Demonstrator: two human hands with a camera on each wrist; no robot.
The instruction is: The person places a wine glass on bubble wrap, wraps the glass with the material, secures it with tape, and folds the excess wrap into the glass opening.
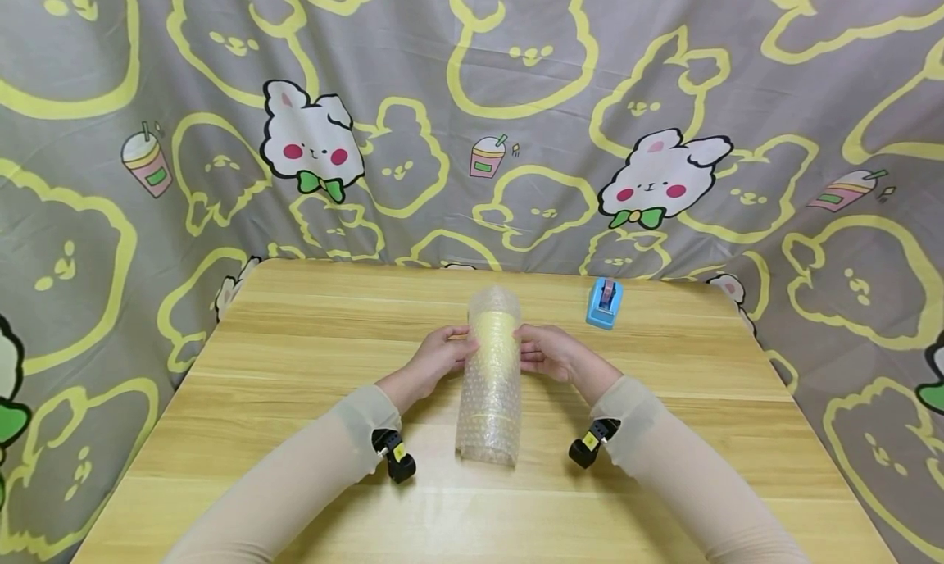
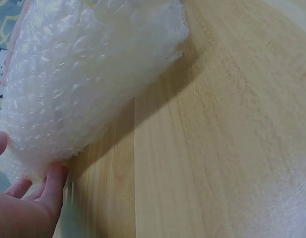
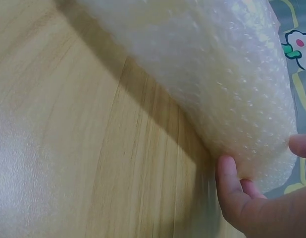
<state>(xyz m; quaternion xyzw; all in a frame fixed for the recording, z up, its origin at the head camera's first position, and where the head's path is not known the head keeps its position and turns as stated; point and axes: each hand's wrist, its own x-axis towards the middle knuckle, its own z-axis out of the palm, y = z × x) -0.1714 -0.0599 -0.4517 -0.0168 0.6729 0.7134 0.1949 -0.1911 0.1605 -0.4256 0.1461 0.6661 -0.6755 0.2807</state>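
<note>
A bubble-wrapped roll (image 1: 490, 384) lies lengthwise on the table in the head view, with something yellowish showing through its far half. On its left side the left hand (image 1: 441, 357) grips it, thumb over the top and fingers low at the side. From the right, the right hand (image 1: 555, 355) holds it in the same way. The left wrist view shows the bubble wrap (image 2: 78, 74) between the thumb and fingers of the left hand (image 2: 31, 203). In the right wrist view the right hand (image 3: 257, 198) has its fingertips under the edge of the bubble wrap (image 3: 232, 99).
A light blue tape dispenser (image 1: 605, 303) stands at the back right of the wooden table (image 1: 295, 318). A patterned grey curtain (image 1: 413, 72) hangs right behind the table and along its sides.
</note>
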